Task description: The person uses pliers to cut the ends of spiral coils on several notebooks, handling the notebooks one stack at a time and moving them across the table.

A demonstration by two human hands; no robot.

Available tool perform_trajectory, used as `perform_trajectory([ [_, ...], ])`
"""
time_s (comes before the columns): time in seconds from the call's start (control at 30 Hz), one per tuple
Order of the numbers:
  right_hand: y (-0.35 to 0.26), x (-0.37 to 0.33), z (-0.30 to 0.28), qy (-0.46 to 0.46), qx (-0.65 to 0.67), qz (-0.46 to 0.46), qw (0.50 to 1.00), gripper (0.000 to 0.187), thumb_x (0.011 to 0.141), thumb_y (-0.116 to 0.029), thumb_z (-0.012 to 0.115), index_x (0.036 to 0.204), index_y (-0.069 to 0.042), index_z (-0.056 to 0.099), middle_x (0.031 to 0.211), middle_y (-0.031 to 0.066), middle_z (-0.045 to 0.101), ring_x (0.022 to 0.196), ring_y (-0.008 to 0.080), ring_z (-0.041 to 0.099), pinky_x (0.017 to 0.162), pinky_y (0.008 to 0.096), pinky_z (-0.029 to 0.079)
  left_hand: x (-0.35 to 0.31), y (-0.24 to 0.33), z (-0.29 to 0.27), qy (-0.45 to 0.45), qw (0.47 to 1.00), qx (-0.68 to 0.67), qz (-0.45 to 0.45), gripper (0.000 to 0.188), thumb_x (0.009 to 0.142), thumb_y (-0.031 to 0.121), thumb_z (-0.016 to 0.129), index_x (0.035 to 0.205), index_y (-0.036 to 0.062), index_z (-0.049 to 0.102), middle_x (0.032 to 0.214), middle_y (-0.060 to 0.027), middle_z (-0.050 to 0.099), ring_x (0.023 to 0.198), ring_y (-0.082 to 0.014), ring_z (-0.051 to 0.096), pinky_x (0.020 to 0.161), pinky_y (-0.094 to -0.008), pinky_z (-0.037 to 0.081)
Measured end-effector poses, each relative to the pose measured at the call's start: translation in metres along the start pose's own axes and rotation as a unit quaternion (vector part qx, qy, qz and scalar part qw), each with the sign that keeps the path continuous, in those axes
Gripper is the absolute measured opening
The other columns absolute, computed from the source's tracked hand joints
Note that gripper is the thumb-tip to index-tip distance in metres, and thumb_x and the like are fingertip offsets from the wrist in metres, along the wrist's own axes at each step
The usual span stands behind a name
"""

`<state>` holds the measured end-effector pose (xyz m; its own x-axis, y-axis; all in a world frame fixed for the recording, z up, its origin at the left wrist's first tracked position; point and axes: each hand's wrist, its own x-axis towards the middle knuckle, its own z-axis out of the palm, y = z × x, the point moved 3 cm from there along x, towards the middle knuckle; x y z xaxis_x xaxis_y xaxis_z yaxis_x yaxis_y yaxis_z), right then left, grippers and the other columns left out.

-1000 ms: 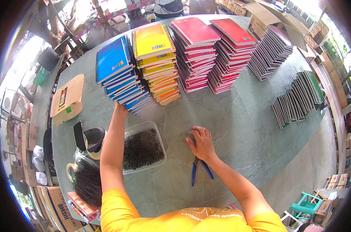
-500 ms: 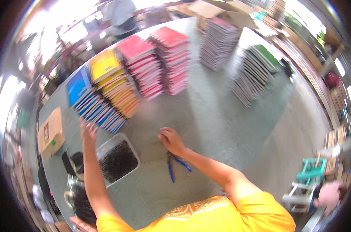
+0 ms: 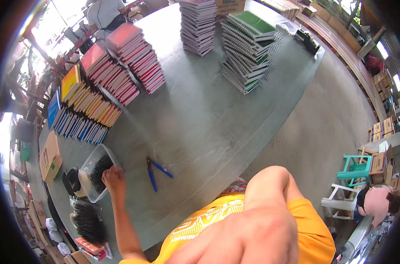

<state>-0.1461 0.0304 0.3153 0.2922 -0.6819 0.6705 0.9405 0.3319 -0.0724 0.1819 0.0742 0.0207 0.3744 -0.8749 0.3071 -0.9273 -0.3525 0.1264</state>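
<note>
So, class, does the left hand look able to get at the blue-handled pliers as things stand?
Probably yes: the pliers lie uncovered on the tabletop right of the left hand, which would first have to leave the clear bin.

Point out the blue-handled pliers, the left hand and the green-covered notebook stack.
Blue-handled pliers (image 3: 151, 174): head view, on the left handle.
Left hand (image 3: 113, 177): head view, on the back of the hand.
Green-covered notebook stack (image 3: 246, 57): head view, midway down its side.

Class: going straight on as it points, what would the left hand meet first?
The left hand would likely meet the black wire-like pieces in the clear plastic tub; depth is unclear.
</note>
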Motion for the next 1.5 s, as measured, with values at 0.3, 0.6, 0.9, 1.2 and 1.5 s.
perform_trajectory([
  [0.3,-0.176,-0.001,-0.073,-0.117,-0.304,0.068,0.943,0.025,0.086,-0.02,0.062,0.089,0.004,0.065,0.084,0.0194,0.066,0.083,0.0294,0.063,0.073,0.0352,0.05,0.009,0.071,-0.02,0.12,0.97,0.195,-0.079,0.036,0.081,0.015,0.065,0.114,0.0048,0.059,0.112,-0.0181,0.058,0.11,-0.0361,0.05,0.094,-0.0474,0.038],
  [0.6,-0.376,0.057,-0.426,0.45,-0.534,0.274,0.661,0.043,0.096,-0.039,0.044,0.124,-0.007,0.054,0.117,0.0098,0.057,0.106,0.0185,0.053,0.085,0.0324,0.041,0.127,0.34,0.091,-0.232,0.775,-0.58,-0.1,0.049,0.089,0.032,0.063,0.127,0.0036,0.052,0.112,-0.0115,0.061,0.093,-0.0193,0.062,0.072,-0.0319,0.052],
  [0.9,-0.325,0.089,-0.518,0.414,-0.359,0.332,0.768,0.047,0.095,-0.042,0.044,0.125,-0.006,0.051,0.117,0.0097,0.057,0.105,0.0187,0.054,0.084,0.0329,0.042,0.291,0.472,0.098,-0.057,0.541,-0.82,-0.177,0.064,0.092,0.057,0.043,0.134,0.009,0.046,0.128,-0.0083,0.052,0.116,-0.0194,0.048,0.102,-0.0362,0.035],
  [1.2,-0.258,0.06,-0.491,0.382,-0.285,0.333,0.814,0.05,0.095,-0.044,0.044,0.127,-0.006,0.049,0.117,0.0095,0.057,0.103,0.0189,0.055,0.083,0.0333,0.044,0.238,0.432,0.083,-0.001,0.402,-0.905,-0.137,0.057,0.094,0.055,0.038,0.122,0.0073,0.054,0.107,-0.0078,0.064,0.093,-0.0196,0.063,0.083,-0.0332,0.051],
  [1.5,-0.185,0.034,-0.434,0.342,-0.243,0.348,0.838,0.054,0.094,-0.047,0.044,0.128,-0.006,0.047,0.117,0.0094,0.057,0.101,0.0191,0.056,0.082,0.0338,0.045,0.168,0.355,0.051,0.056,0.448,-0.862,-0.229,0.063,0.097,0.055,0.033,0.128,0.0022,0.047,0.116,-0.0086,0.058,0.101,-0.0191,0.058,0.089,-0.0338,0.047],
])
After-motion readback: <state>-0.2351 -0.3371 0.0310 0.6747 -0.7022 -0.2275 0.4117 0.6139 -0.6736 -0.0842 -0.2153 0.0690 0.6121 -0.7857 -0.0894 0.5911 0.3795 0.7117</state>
